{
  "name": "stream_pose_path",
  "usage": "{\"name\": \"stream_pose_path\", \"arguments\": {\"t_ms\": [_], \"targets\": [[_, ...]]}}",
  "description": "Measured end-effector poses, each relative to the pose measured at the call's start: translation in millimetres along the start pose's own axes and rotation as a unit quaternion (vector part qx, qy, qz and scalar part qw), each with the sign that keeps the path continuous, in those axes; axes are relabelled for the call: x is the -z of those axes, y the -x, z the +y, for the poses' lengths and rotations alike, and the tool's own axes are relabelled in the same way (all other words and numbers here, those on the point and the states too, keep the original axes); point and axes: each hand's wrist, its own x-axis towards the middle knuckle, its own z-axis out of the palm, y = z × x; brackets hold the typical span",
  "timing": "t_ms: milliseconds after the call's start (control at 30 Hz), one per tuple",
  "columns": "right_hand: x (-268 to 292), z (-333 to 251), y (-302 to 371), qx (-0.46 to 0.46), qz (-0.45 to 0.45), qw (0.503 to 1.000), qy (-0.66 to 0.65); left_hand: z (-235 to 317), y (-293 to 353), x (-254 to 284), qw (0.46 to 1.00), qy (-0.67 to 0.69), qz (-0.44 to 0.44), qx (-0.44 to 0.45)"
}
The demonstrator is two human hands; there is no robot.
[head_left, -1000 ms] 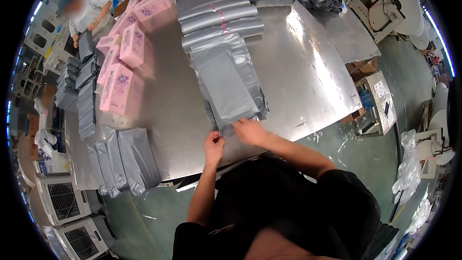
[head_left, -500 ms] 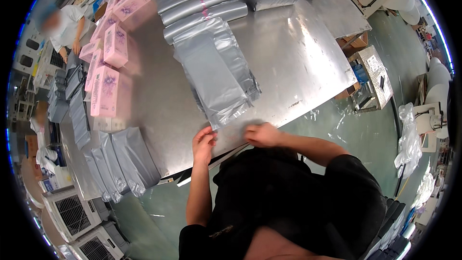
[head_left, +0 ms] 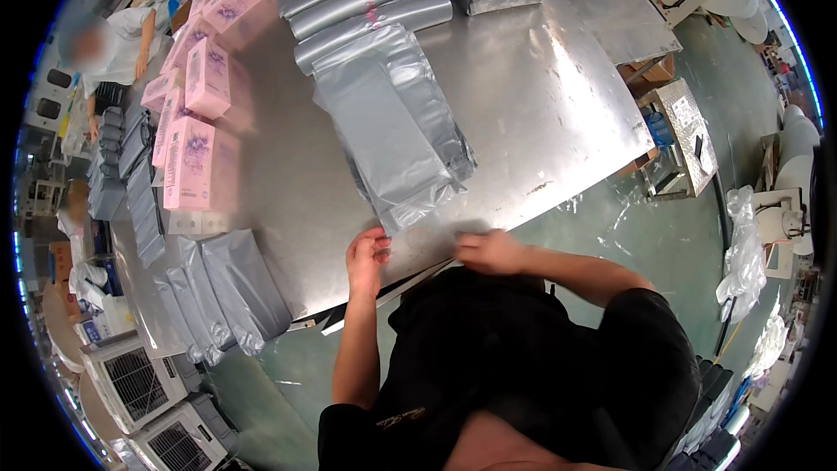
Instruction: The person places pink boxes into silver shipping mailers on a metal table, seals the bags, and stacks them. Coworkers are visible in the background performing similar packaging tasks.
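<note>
A stack of flat grey plastic mailing bags (head_left: 384, 122) lies on the metal table in front of me, its near end crinkled and clear-edged. My left hand (head_left: 367, 260) is at the stack's near left corner, with its bent fingers a little apart and nothing visible in them. Off to the right of that corner, my right hand (head_left: 490, 252) is over the table's near edge, its fingers curled together. A blur by its fingertips hides whether they hold anything.
Rolled grey bag bundles (head_left: 375, 22) lie beyond the stack. Pink printed boxes (head_left: 189, 163) line the left side, with folded grey bags (head_left: 235, 283) nearer me. A co-worker (head_left: 131, 44) stands far left. The metal table (head_left: 540, 122) ends at a slanting right edge, past which is a small cart (head_left: 684, 135).
My right hand has shifted slightly right, away from the stack. My left hand stays at the corner, its fingers a little changed. The co-worker's arms have moved.
</note>
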Motion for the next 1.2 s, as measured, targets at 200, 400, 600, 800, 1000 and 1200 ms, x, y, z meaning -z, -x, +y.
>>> {"name": "stream_pose_path", "arguments": {"t_ms": [200, 400, 600, 800, 1000, 1200], "targets": [[107, 83, 156, -0.284, -0.492, 0.821, 0.060, 44, 11, -24, 0.611, -0.537, 0.056, -0.579], [136, 78, -62, 0.281, 0.173, 0.900, 0.284, 77, 1, -31, 0.351, -0.689, -0.109, -0.624], [103, 113, -84, 0.128, 0.123, 0.977, -0.116, 62, -15, -11, 0.705, -0.470, -0.069, -0.526], [57, 111, -115, -0.256, 0.088, 0.743, -0.612, 27, -53, -28, 0.979, 0.071, -0.013, -0.192], [51, 47, -151, -0.270, -0.037, 0.669, -0.691, 31, 0, 4, 0.978, 0.200, -0.041, -0.045], [18, -134, -265, -0.194, -0.148, 0.832, -0.498, -62, 61, 94, 0.749, 0.653, -0.071, -0.080]]}}
